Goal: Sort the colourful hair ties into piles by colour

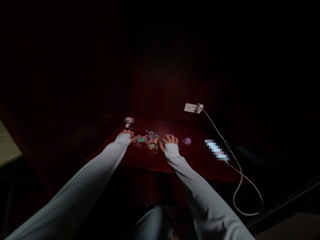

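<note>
A loose pile of small coloured rings, which look like hair ties (151, 140), lies on the dark red table. At its left edge is my left hand (128, 134), resting on the table with the thumb or a finger stretched toward the rings. My right hand (170, 140) lies palm down at the right edge of the pile, fingers spread. Some purple pieces show just beyond its fingertips. Farther right sits a small purple heap (187, 141), apart from the hand. Behind my left hand stands a small clear container (129, 120) with pale pink things in it.
A blurred-out bright phone-like device (217, 150) lies at the table's right side. Its white cable (240, 171) loops over the table edge and up to a charger (199, 108) in the wall socket (190, 107). Dark panels surround the table.
</note>
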A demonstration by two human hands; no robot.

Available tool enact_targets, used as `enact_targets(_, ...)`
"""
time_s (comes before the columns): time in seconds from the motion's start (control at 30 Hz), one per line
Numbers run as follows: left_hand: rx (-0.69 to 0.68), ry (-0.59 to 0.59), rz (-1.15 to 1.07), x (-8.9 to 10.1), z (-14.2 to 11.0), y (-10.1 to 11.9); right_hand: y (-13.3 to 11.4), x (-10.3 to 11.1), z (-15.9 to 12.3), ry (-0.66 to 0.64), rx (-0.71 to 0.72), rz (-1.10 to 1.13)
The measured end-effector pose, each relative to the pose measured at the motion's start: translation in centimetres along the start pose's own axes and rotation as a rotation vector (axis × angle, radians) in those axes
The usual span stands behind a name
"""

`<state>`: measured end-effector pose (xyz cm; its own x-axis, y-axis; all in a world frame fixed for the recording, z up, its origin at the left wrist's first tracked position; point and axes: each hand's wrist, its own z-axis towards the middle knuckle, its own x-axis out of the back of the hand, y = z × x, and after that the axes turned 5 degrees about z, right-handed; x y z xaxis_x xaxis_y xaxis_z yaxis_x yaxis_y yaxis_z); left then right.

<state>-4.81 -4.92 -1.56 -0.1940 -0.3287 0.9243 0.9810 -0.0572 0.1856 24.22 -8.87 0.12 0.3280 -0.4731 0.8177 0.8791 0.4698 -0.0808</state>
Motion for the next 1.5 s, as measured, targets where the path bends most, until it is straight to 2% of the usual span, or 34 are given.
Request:
enact_targets(0.27,-0.057,0.034,-0.051,0.4,-0.6,0.3,-0.1,0.1,-0.1,-0.012,0.013,-0.014)
enact_targets(0.43,-0.04,-0.002,-0.044,0.7,-0.6,0.4,-0.2,0.2,0.0,-0.029,0.012,-0.029)
enact_targets(0.73,-0.073,0.063,-0.013,-0.6,-0.5,0.2,-0.3,0.3,0.1,-0.056,0.004,-0.021)
enact_targets(0.97,-0.068,0.045,-0.043,-0.6,-0.2,0.5,-0.4,0.4,-0.1,-0.065,0.024,0.011)
enact_targets(1.07,-0.064,0.105,-0.08,-0.9,-0.1,0.5,-0.3,0.3,0.0,-0.061,0.022,0.013)
enact_targets(1.23,-0.156,0.202,-0.298,-1.0,0.3,0.8,-0.2,0.2,0.0,-0.07,0.021,0.062)
enact_targets(1.37,-0.185,0.207,-0.512,-1.3,0.6,2.8,-0.8,0.2,0.4,-0.084,-0.034,0.16)
enact_targets(1.5,-0.264,0.06,-0.837,-1.9,0.3,5.5,-2.2,-0.2,1.0,-0.101,-0.101,0.253)
